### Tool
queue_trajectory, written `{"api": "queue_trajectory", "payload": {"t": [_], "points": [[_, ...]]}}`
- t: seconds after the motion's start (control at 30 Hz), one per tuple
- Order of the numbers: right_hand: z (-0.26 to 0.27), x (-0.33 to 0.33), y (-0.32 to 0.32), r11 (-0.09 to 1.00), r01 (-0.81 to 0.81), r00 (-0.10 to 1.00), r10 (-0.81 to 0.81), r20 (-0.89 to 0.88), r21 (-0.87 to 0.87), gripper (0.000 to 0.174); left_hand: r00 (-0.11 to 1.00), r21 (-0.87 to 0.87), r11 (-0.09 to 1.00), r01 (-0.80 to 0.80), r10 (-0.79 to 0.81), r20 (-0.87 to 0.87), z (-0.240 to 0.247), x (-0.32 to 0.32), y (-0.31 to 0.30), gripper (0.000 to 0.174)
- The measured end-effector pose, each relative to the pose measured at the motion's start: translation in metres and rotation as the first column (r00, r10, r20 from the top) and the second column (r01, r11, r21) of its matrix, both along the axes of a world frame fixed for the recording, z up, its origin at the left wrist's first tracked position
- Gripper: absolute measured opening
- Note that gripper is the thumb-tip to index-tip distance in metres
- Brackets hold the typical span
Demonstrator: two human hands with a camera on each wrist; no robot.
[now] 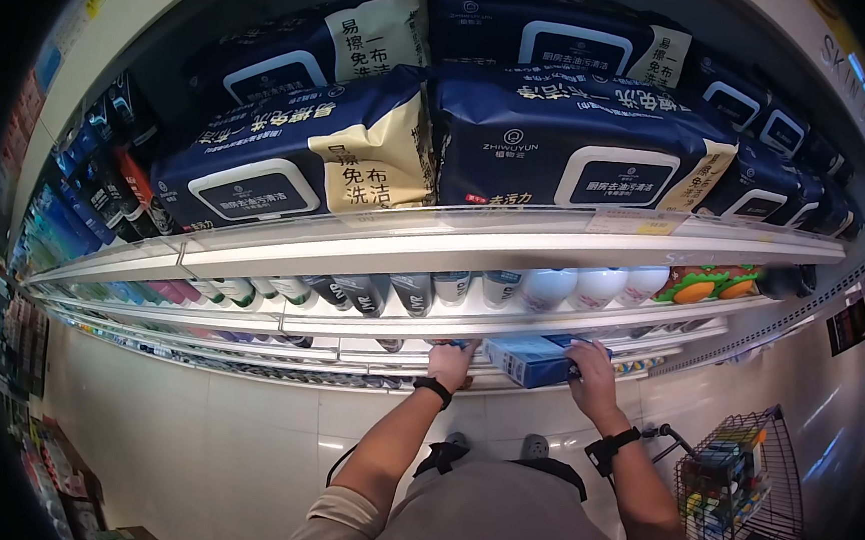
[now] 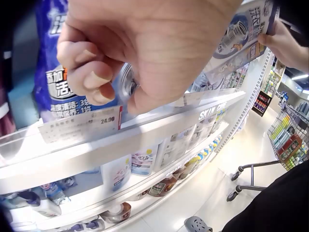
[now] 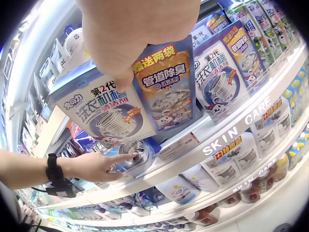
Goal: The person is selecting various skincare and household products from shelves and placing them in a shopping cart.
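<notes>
Right grip (image 1: 593, 379) holds a blue box (image 1: 531, 360), while the wire cart (image 1: 787, 477) contains colourful packages (image 1: 731, 476).

Setting: shop aisle. Shelves (image 1: 515, 238) stocked with rows of identical wipes (image 1: 623, 133); price tag (image 2: 79, 124) on shelf edge; wire cart (image 1: 739, 482) holding goods, on pale tiled floor (image 1: 271, 434).

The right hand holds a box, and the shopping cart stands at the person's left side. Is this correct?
Not the side: the head view shows the cart at the person's right. The right hand does hold a box.
</notes>
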State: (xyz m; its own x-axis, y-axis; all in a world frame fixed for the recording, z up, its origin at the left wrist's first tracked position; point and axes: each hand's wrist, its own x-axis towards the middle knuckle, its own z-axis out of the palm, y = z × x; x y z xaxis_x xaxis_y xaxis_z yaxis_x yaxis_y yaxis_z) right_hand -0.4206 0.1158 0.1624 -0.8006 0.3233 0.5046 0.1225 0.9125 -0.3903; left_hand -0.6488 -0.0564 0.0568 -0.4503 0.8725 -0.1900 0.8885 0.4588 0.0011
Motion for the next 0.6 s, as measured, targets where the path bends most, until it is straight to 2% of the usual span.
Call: {"api": "queue_trajectory", "payload": {"t": [0.17, 0.23, 0.27, 0.3, 0.33, 0.37, 0.43, 0.47, 0.53, 0.57, 0.6], "points": [[-0.005, -0.023, -0.003, 1.0, -0.015, 0.999, 0.014, 0.045, 0.019, 0.047, 0.999, 0.019, 1.0, 0.014, -0.014, 0.034, -0.009, -0.015, -0.022, 0.063], [-0.006, -0.029, 0.003, 0.999, -0.01, 0.998, 0.008, 0.055, 0.039, 0.047, 0.999, 0.143, 0.99, 0.019, -0.025, 0.035, -0.003, -0.015, -0.023, 0.041], [-0.006, -0.032, 0.005, 0.998, -0.006, 0.998, 0.003, 0.064, 0.059, 0.047, 0.999, 0.143, 0.99, 0.017, -0.022, 0.033, -0.005, -0.015, -0.024, 0.041], [-0.006, -0.033, 0.005, 0.998, -0.009, 0.998, 0.005, 0.061, 0.059, 0.047, 0.985, 0.244, 0.959, -0.147, 0.119, 0.126, -0.011, -0.014, -0.027, 0.034], [-0.007, -0.034, 0.005, 0.998, -0.017, 0.994, 0.009, 0.105, 0.067, 0.047, 0.942, 0.325, 0.893, -0.311, 0.244, 0.231, -0.017, -0.011, -0.031, 0.035], [-0.008, -0.035, 0.005, 0.997, -0.024, 0.989, 0.013, 0.149, 0.074, 0.047, 0.897, 0.495, 0.754, -0.431, 0.303, 0.321, -0.023, -0.008, -0.039, 0.022], [-0.016, -0.036, 0.008, 0.997, -0.024, 0.987, 0.013, 0.158, 0.067, 0.047, 0.794, 0.592, 0.531, -0.606, 0.368, 0.483, -0.014, -0.004, -0.053, 0.023], [-0.021, -0.038, 0.01, 0.998, -0.025, 0.986, 0.015, 0.167, 0.06, 0.047, 0.795, 0.592, 0.533, -0.605, 0.367, 0.483, -0.017, -0.007, -0.053, 0.023], [-0.03, -0.04, 0.014, 0.997, -0.027, 0.985, 0.014, 0.171, 0.069, 0.048, 0.723, 0.57, 0.446, -0.69, 0.478, 0.499, -0.025, -0.011, -0.054, 0.023], [-0.034, -0.04, 0.015, 0.997, -0.024, 0.985, 0.01, 0.172, 0.08, 0.048, 0.719, 0.567, 0.445, -0.693, 0.481, 0.501, -0.029, -0.014, -0.053, 0.023], [-0.035, -0.041, 0.015, 0.997, -0.028, 0.984, 0.014, 0.175, 0.078, 0.048, 0.612, 0.507, 0.354, -0.786, 0.325, 0.721, -0.028, -0.019, -0.049, 0.024]]}}
